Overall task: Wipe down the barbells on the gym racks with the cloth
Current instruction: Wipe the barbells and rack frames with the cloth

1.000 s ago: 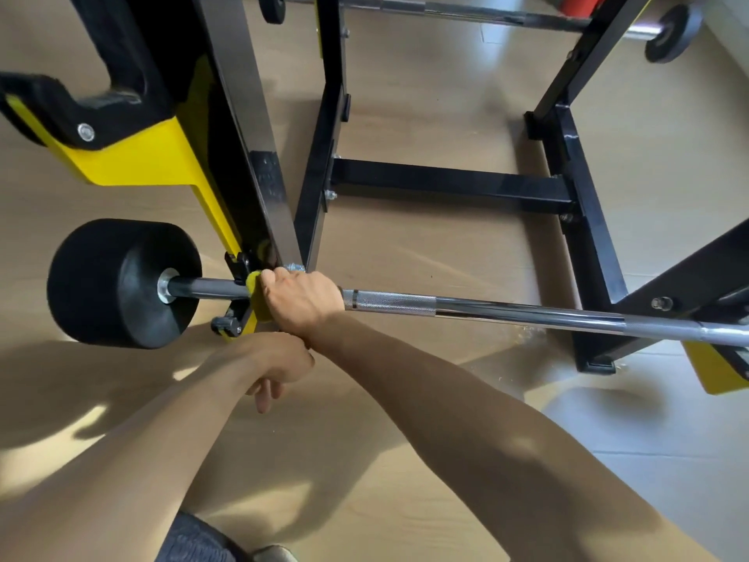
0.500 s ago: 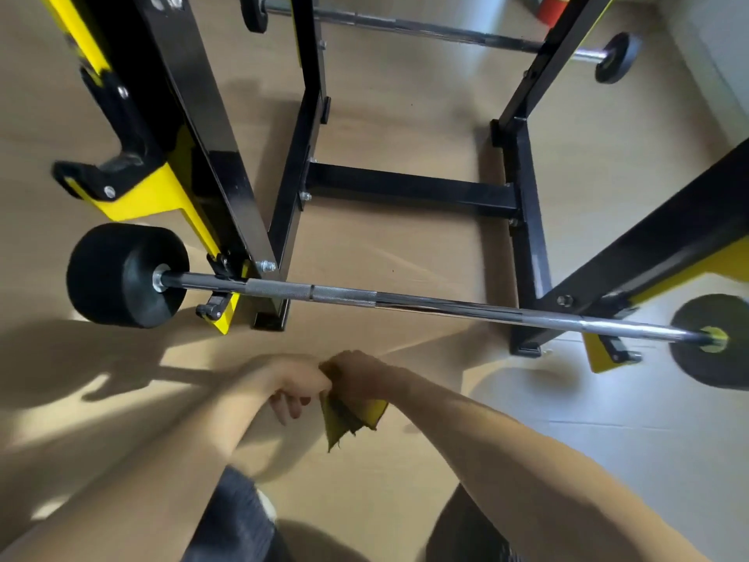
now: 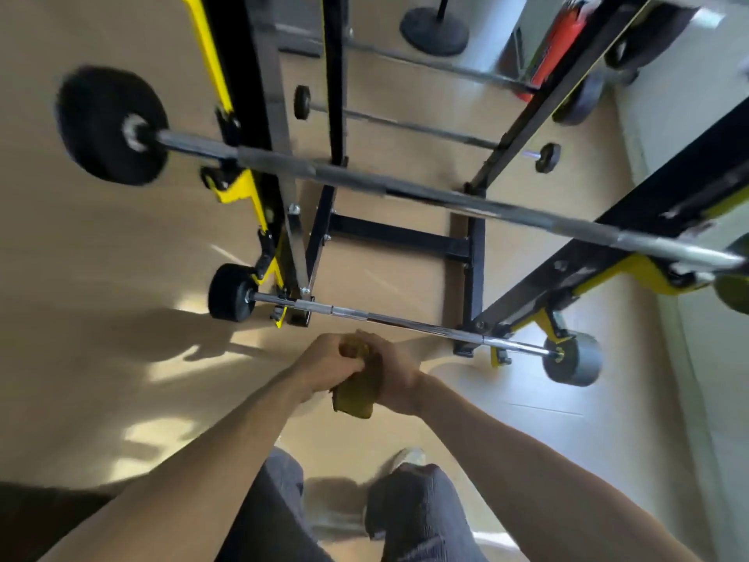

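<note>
Both my hands meet in front of me over the floor, gripping a bunched yellow cloth (image 3: 354,395). My left hand (image 3: 328,365) curls round its upper part; my right hand (image 3: 395,375) holds it from the right side. Just beyond them the lowest barbell (image 3: 405,320) lies on the rack's bottom hooks, with a black plate (image 3: 229,292) at its left end and a grey one (image 3: 573,358) at its right. A higher barbell (image 3: 405,192) crosses the view above it, blurred, with a large black plate (image 3: 111,125) on the left. Neither hand touches a bar.
The black and yellow rack (image 3: 259,115) stands ahead, its base crossbar (image 3: 399,235) on the wooden floor. Two more thin barbells (image 3: 405,125) sit further back. A round black stand base (image 3: 433,30) and a red object (image 3: 555,46) are at the far end. My legs are below.
My right hand left the lowest barbell with the cloth and drew back; both hands now hold the cloth together. The view has risen and pulled away, bringing the higher barbell into sight.
</note>
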